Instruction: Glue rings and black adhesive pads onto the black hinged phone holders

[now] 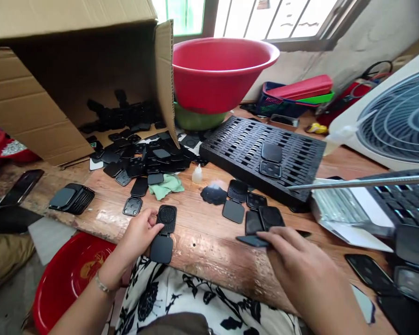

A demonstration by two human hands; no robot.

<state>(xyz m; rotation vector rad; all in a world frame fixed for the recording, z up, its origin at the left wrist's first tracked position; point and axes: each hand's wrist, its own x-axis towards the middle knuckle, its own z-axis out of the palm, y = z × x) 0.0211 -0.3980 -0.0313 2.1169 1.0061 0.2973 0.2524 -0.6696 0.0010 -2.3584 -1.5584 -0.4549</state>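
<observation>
Black hinged panels [166, 221] are pinched by the left hand [139, 232]; rightward of it, a dark plate [248, 240] by the right hand [300, 260].

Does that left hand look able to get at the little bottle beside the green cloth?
Probably yes: the little bottle stands uncovered, with bare tabletop on its near side. The left hand would likely first have to let go of the black hinged case.
</observation>
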